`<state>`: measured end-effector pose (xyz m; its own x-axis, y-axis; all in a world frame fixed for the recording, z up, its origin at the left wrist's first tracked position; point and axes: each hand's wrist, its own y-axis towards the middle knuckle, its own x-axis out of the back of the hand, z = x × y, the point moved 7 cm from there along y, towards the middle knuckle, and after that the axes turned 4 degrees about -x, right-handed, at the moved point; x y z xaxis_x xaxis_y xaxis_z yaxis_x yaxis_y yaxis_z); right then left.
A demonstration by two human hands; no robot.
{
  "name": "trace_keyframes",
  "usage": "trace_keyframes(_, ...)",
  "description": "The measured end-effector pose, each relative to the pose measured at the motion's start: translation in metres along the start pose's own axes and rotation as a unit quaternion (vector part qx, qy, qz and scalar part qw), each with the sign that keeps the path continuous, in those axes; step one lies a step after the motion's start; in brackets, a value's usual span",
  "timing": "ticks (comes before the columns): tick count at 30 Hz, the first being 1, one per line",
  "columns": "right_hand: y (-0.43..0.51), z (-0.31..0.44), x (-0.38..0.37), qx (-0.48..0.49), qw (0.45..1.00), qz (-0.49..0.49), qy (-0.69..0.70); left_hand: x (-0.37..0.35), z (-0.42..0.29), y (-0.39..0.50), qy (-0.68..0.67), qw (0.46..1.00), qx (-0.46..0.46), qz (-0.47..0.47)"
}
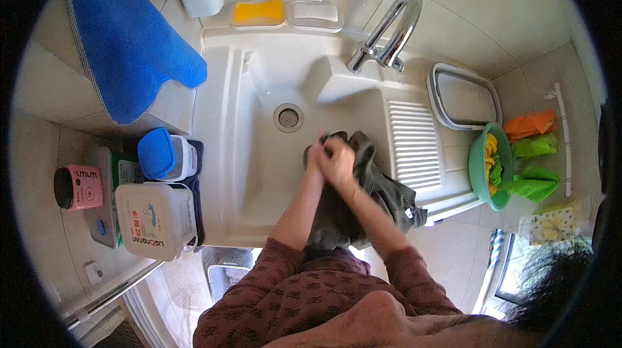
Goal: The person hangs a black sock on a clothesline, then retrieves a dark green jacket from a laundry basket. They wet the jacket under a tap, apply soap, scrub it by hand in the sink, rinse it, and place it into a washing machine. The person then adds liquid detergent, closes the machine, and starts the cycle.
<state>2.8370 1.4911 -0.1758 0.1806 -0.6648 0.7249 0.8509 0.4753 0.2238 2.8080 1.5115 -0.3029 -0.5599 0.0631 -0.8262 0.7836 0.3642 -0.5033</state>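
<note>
A dark olive-black garment [384, 188] is bunched at the front right of the white laundry sink [265, 173]. Part of it lies in the basin, and the rest drapes over the front edge against my body. My left hand [315, 157] and my right hand [340, 157] are pressed together on a gathered fold of this cloth, fingers curled in. Slight blur and the overlap hide some of the fingers. Beyond my hands lies the round metal drain [288, 118], uncovered. The chrome faucet [396, 32] stands at the back, with no water seen running.
A ribbed washboard [414, 146] is moulded into the sink's right side. Past it are a folded grey-white basin [464, 98] and a green bowl [505, 154] holding coloured cloths. Tubs [155, 221] stand at left, below a blue mat [131, 47]. Soap dishes [316, 25] sit behind.
</note>
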Motion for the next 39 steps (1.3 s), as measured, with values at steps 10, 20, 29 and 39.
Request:
trace_keyframes(10, -0.014, 0.023, 0.008, 0.022, 0.998, 0.009, 0.06, -0.001, 0.006, 0.001, -0.049, 0.994, 0.05, 0.08)
trace_keyframes(20, -0.01, 0.021, 0.014, 0.025, 0.998, -0.032, 0.04, -0.004, 0.007, -0.002, -0.123, 0.985, -0.01, 0.117)
trace_keyframes(29, -0.018, 0.011, 0.026, 0.089, 0.992, -0.058, 0.075, -0.012, 0.009, -0.004, -0.024, 0.987, 0.063, 0.148)
trace_keyframes(39, -0.056, -0.073, 0.106, 0.076, 0.967, 0.225, 0.088, -0.041, -0.061, -0.133, 0.369, 0.901, -0.226, 0.015)
